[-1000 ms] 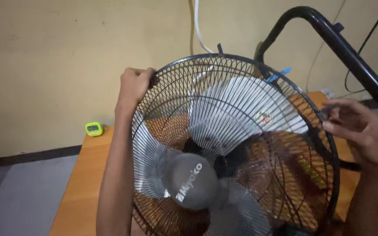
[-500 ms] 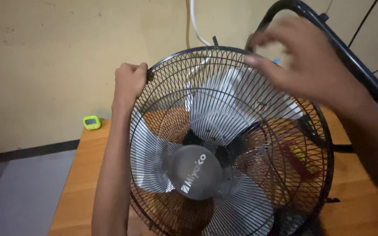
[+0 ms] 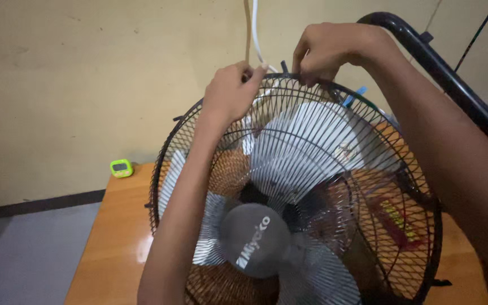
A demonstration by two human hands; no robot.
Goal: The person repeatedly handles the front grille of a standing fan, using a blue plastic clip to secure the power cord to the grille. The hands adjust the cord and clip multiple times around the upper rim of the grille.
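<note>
One fan (image 3: 295,209) fills the middle of the view, standing on one wooden table (image 3: 114,237); its black wire guard (image 3: 402,186) faces the camera with one grey hub cap (image 3: 254,240) low at the centre, and several pale blades (image 3: 306,147) show through the wires, their exact count hard to tell. One small green gadget (image 3: 121,168) sits at the table's 9 o'clock edge, well apart from the fan. One black tube frame (image 3: 453,79) curves across at 2 o'clock, and one white cable (image 3: 255,28) hangs down the wall at 12 o'clock.

Two hands meet at the guard's 12 o'clock rim. The left hand (image 3: 230,93) is nearly closed, fingers curled over the top rim just left of a small black clip (image 3: 284,68), gripping the wire. The right hand (image 3: 331,51) is also curled tight, its fingertips (image 3: 312,76) pinched down on the rim just right of that clip; whether it holds the clip itself or only the wire cannot be told.

The left forearm rises from 6 o'clock straight up across the guard's face. The right arm comes in from 4 o'clock, arched over the guard with the wrist bent downward
</note>
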